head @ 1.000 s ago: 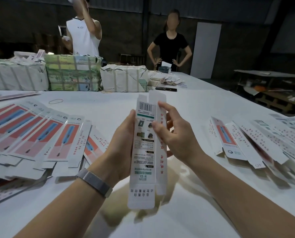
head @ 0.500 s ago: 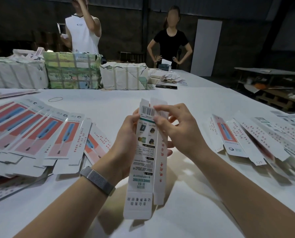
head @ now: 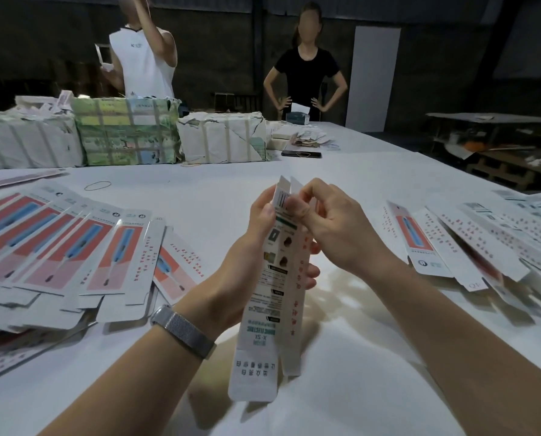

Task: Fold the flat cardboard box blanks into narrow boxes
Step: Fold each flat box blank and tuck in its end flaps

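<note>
Head view: left hand (head: 256, 247) grips one half-formed box (head: 275, 294) upright above the table (head: 219, 196); right hand (head: 329, 228) pinches its top flap. Both ends unclosed; flat blanks (head: 74, 253) remain.

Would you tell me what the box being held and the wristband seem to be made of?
The box looks like thin printed cardboard, matte white: it has creased edges and flat flaps. The wristband on the left wrist looks like woven metal mesh, silvery with a fine grid, though fabric cannot be excluded.
</note>
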A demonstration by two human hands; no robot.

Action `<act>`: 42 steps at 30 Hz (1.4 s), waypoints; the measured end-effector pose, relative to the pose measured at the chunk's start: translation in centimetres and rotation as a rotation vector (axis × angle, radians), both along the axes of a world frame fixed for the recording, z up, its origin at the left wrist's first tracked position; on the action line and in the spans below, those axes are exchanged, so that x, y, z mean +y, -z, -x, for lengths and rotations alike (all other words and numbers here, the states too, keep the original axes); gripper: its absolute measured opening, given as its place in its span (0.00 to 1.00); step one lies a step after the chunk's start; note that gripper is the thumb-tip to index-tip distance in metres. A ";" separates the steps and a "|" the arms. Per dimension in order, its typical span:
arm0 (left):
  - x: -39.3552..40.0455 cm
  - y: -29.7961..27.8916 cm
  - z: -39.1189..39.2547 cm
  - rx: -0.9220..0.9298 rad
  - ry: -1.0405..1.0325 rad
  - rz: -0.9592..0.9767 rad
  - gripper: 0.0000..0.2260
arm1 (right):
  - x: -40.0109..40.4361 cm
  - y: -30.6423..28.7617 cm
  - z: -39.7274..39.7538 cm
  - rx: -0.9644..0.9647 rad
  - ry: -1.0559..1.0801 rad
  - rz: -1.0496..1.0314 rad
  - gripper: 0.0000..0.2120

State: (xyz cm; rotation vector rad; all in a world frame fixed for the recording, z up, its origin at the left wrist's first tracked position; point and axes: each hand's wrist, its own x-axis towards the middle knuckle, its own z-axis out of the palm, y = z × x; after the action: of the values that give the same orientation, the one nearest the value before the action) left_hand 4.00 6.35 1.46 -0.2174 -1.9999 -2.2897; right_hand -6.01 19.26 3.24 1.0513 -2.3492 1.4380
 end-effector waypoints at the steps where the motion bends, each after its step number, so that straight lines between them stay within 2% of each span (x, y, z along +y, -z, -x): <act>1: 0.0 0.0 -0.4 -0.008 -0.001 0.010 0.29 | 0.1 0.0 0.0 -0.012 -0.017 0.001 0.17; 3: 0.1 -0.3 -0.2 -0.025 -0.025 0.060 0.29 | 0.2 -0.2 0.1 -0.047 -0.047 -0.013 0.20; 6: -0.9 0.7 0.1 0.197 0.054 0.192 0.21 | 0.7 -0.7 0.4 -0.111 -0.080 -0.082 0.25; 7: -0.9 0.6 0.4 0.212 0.078 0.177 0.19 | 0.9 -0.9 0.6 -0.126 -0.085 -0.092 0.25; 9: -0.4 0.3 1.1 0.129 -0.030 0.146 0.15 | 1.2 -1.0 0.7 -0.130 -0.093 -0.049 0.22; 10: 0.1 -0.3 1.2 0.031 -0.083 0.098 0.14 | 1.2 -1.0 0.7 -0.116 -0.092 -0.018 0.20; 12: 0.3 -0.4 0.2 -0.027 -0.123 0.060 0.15 | 1.0 -1.0 0.5 -0.079 -0.077 0.036 0.18; 15: 0.6 -0.3 0.4 0.067 -0.182 0.011 0.16 | 0.5 -0.6 -0.2 -0.111 -0.097 0.163 0.11; 19: 0.5 0.1 0.4 0.164 -0.271 -0.041 0.17 | -0.2 0.2 -1.1 -0.241 -0.234 0.281 0.18; 24: 0.9 0.5 0.6 0.165 -0.310 -0.104 0.16 | -0.7 0.8 -2.0 -0.318 -0.279 0.357 0.18; 29: 0.7 0.7 0.8 0.172 -0.289 -0.105 0.13 | -0.8 1.1 -1.9 -0.333 -0.282 0.382 0.18; 37: 0.7 0.5 0.7 0.172 -0.240 -0.094 0.09 | -0.7 1.3 -1.4 -0.315 -0.328 0.355 0.10; 42: 0.5 0.3 0.5 0.157 -0.235 -0.063 0.10 | -0.6 1.5 -1.3 -0.331 -0.352 0.341 0.11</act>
State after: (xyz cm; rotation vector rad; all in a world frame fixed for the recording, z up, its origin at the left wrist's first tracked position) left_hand 3.53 6.87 1.14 -0.1436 -1.7716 -2.1161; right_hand -4.75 18.67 1.70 1.2489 -2.0653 2.1996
